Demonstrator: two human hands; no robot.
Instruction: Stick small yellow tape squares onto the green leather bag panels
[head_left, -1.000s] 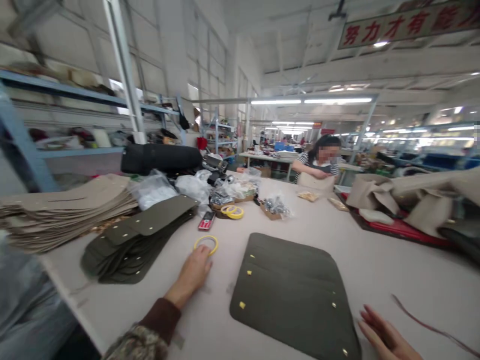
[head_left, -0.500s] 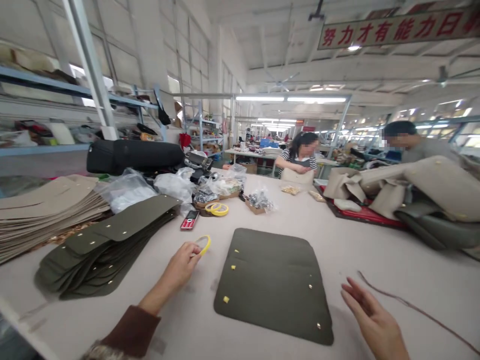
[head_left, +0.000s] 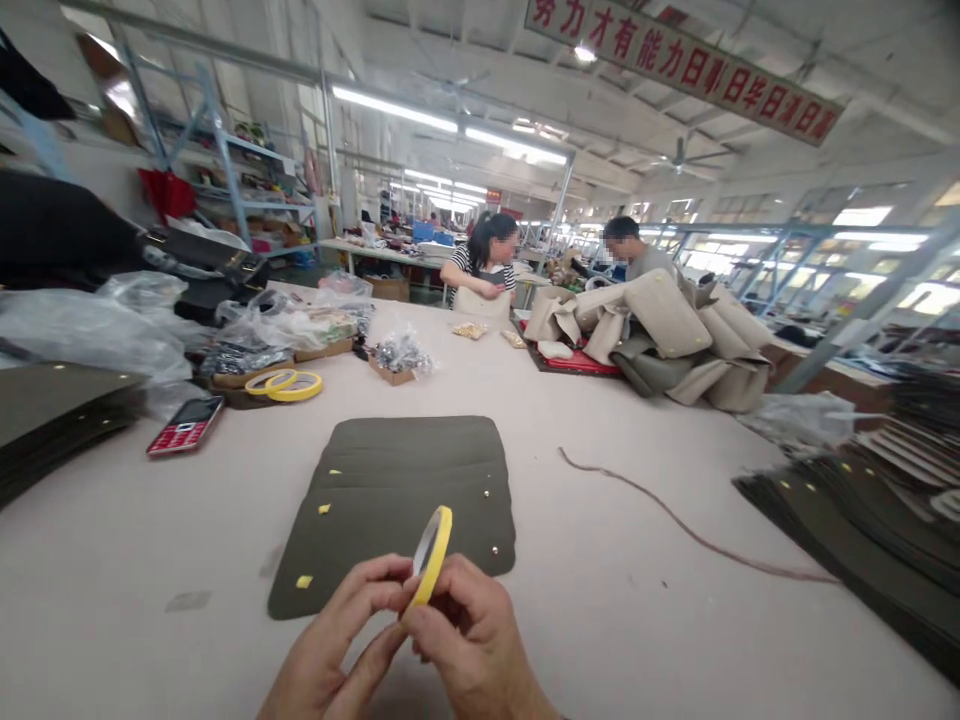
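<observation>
Both hands meet at the front of the table around a roll of yellow tape point(head_left: 433, 560), held upright on its edge. My left hand point(head_left: 345, 635) pinches the roll from the left side, thumb and fingers closed on its rim. From the right, my right hand point(head_left: 476, 630) grips the same roll, its thumb near the lower edge. Just beyond them lies a dark green leather panel point(head_left: 412, 460), flat on the table and partly covered by my hands. Small yellow tape pieces point(head_left: 324, 509) stick along its left side, and small metal studs point(head_left: 495, 550) show on its right.
More yellow tape rolls point(head_left: 296, 387) and a red phone point(head_left: 186, 427) lie at left. A cord point(head_left: 675, 515) runs across the right, towards stacked dark panels point(head_left: 840, 540). Beige leather pieces point(head_left: 667, 315) are heaped at the back. Two people point(head_left: 487, 260) are across the table.
My view has swung to the right. The left hand has brought the tape roll in front of the panel, and my right hand, previously open and apart, has closed on it too.
</observation>
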